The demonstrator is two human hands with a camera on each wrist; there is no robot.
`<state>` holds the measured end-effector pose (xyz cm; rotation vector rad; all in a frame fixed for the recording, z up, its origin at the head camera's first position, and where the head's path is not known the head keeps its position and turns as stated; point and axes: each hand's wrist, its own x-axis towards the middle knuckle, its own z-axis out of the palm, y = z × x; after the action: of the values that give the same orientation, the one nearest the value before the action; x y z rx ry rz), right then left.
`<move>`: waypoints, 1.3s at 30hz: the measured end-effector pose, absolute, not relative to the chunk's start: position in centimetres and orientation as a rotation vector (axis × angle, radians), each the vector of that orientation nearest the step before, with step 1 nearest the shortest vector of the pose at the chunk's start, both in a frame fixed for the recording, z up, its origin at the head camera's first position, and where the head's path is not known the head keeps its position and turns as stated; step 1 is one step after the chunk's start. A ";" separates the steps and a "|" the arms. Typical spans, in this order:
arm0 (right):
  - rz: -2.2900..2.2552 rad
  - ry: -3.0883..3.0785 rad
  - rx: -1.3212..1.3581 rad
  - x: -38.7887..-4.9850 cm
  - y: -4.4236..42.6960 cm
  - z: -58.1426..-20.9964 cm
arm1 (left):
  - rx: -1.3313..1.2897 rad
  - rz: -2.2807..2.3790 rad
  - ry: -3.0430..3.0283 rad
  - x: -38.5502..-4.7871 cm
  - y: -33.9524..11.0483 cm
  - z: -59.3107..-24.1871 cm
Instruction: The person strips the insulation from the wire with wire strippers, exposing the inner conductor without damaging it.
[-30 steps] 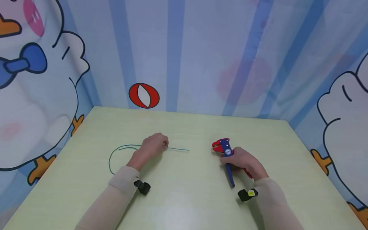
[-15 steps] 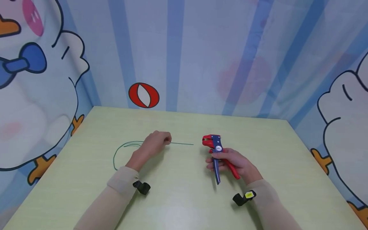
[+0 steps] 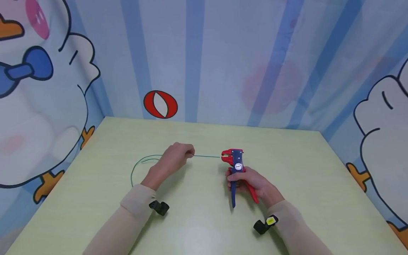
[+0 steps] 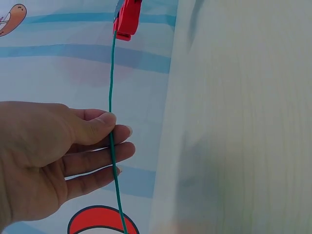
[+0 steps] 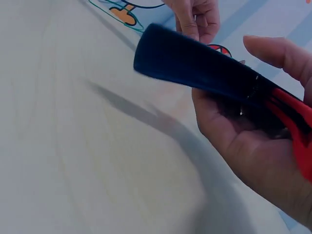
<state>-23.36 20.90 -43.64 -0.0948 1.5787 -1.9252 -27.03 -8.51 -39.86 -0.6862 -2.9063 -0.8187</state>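
Hands, two: one left hand (image 3: pixel 172 161), one right hand (image 3: pixel 257 181). Green wire (image 4: pixel 111 73), one, partly hidden. Red-and-blue pliers (image 3: pixel 237 158), one pair, with two handles: one blue handle (image 3: pixel 233 194), one red handle (image 3: pixel 252 193). Wrist cameras (image 3: pixel 163 208), two. Sleeves (image 3: pixel 118 226), two. Counter (image 3: pixel 204 219), one. Cartoon figures (image 3: pixel 41 120), two: one beyond the counter's left edge, one beyond its right edge. Orange printed feet (image 3: pixel 47 186), four. Blue bow tie (image 3: pixel 20 72), one. Printed ball (image 3: pixel 170 106), one, beyond the far edge.

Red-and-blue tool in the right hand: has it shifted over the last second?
Yes. In the head view, the red-and-blue tool has moved left, toward the green wire, judged against the printed red-and-white ball.
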 end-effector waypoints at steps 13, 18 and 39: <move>-1.875 1.571 -0.168 -22.9 20.0 -43.7 | -0.660 -0.764 -2.927 -26.9 -8.4 -39.9; -1.873 1.590 -0.174 -22.8 20.0 -43.7 | -0.646 -0.769 -2.925 -26.9 -8.5 -39.9; -1.821 1.771 -0.172 -22.7 19.2 -44.0 | -0.687 -0.702 -2.904 -26.4 -7.8 -39.3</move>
<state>-22.75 19.24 -44.01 -0.1719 1.7714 -1.8206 -26.42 -7.75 -39.32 -0.6869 -2.9044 -0.7021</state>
